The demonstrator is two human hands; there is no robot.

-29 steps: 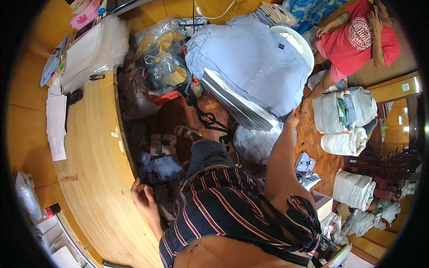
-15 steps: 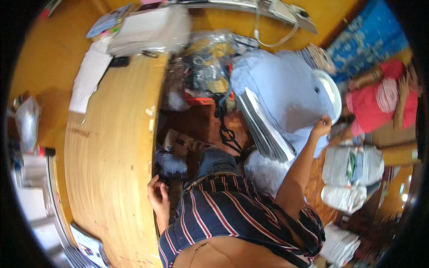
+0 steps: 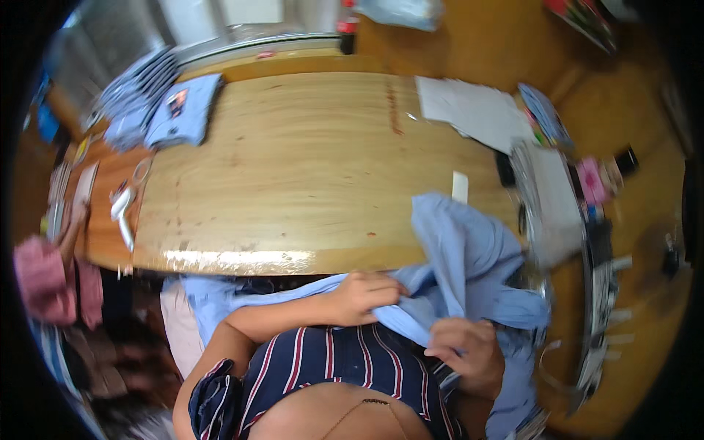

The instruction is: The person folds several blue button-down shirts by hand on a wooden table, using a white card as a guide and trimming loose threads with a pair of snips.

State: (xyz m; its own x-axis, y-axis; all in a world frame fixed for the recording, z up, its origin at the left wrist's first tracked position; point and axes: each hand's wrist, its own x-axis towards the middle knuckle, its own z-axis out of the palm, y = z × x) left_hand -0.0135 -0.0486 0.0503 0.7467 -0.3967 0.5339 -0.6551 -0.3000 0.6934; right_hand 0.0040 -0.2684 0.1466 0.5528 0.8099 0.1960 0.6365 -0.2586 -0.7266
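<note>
A crumpled light blue shirt (image 3: 469, 253) lies partly over the table's near edge, its folds hanging down toward my lap. My left hand (image 3: 363, 297) grips it with bent fingers at the front edge of the table. Close to my body, my right hand (image 3: 463, 348) is closed on the lower folds of the same shirt. More pale blue cloth (image 3: 213, 297) shows below the table edge, beyond my left forearm. Whether it joins the held shirt cannot be made out.
The wooden table (image 3: 293, 169) spreads ahead. Folded blue shirts (image 3: 183, 110) are stacked far left, near a white handheld tool (image 3: 123, 216). White sheets (image 3: 477, 110) and a plastic-wrapped stack (image 3: 546, 198) lie right. A dark bottle (image 3: 347, 29) stands behind. Another person's pink clothing (image 3: 51, 282) shows left.
My view has turned from the pile of blue shirts to face the table. My left hand, empty before, now grips a blue shirt. My right hand has come from the pile to my front.
</note>
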